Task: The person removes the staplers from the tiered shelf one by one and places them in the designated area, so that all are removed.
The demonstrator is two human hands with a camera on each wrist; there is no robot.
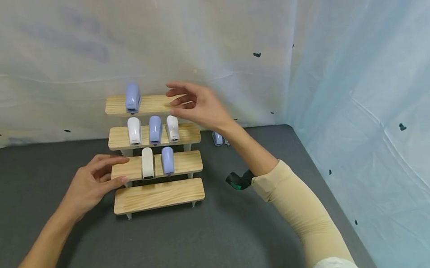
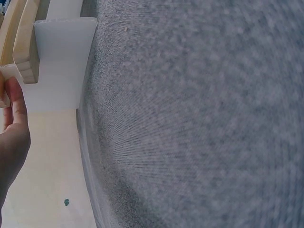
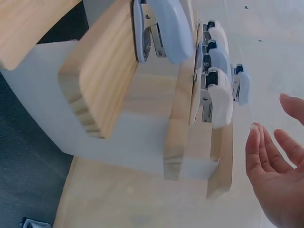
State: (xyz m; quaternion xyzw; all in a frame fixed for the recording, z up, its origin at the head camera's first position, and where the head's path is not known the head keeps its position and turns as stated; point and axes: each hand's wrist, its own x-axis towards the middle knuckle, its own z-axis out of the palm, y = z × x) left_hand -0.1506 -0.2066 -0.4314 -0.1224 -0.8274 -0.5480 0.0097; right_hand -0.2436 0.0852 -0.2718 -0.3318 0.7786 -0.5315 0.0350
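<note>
A four-step wooden display stand (image 1: 158,196) with white side supports carries small staplers. On the top step sits a blue stapler (image 1: 132,97). One step down stand a white stapler (image 1: 135,131), a blue stapler (image 1: 155,129) and another white stapler (image 1: 172,128). The step below bears an off-white stapler (image 1: 147,163) and a blue stapler (image 1: 167,160). My left hand (image 1: 92,182) grips that step's left end between thumb and fingers. Beside the top step's right end, my right hand (image 1: 200,104) hovers with loosely bent fingers, holding nothing; the right wrist view shows the hand (image 3: 275,171) apart from the staplers.
Behind the stand's right side, a blue stapler (image 1: 217,138) lies on the dark grey tabletop (image 1: 165,253), partly next to the right forearm. A pale sheet (image 1: 201,27) hangs close behind the stand, and a bluish sheet (image 1: 394,128) closes off the right.
</note>
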